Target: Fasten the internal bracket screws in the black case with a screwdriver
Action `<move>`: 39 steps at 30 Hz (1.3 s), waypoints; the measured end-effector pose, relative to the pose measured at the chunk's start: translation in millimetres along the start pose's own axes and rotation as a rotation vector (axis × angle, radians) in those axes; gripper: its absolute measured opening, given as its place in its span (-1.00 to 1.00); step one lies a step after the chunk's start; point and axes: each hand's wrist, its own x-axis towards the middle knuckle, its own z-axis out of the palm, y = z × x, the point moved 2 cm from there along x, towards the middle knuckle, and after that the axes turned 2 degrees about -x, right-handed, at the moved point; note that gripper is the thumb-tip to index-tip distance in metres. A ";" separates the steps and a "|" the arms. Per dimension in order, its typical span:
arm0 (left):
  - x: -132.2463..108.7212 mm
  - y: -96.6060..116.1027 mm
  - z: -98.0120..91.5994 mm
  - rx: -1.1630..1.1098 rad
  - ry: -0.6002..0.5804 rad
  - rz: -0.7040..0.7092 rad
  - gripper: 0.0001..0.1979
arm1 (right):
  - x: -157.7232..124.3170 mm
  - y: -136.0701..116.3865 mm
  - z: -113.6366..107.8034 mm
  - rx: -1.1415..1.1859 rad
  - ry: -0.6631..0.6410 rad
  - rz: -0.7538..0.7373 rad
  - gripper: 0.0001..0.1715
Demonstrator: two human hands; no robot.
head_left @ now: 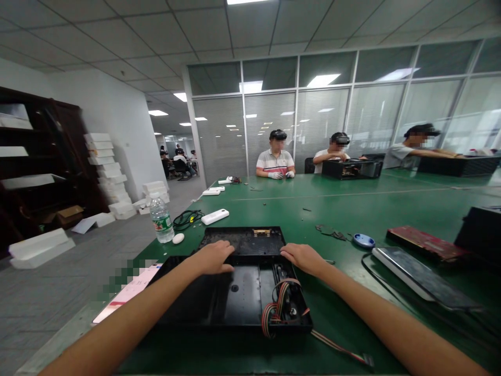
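A black metal computer case lies on the table in front of me, its hollow inside facing up. Ribbons of coloured wires hang over its near right side. Along its far edge is a black panel with a gold-coloured connector strip. My left hand rests over the seam between panel and case, fingers stretched out and thumb apart. On the panel's near right corner, the fingers of my right hand are closed. Their undersides are hidden.
At the left stand a water bottle, a white mouse-like object and a black cable. To the right lie a blue round dish, a silver-and-black device and a red circuit card. People work across the green table.
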 end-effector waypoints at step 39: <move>64.6 55.8 18.7 -0.046 0.118 0.351 -0.94 | -13.6 5.9 -38.2 0.339 0.660 0.217 -0.63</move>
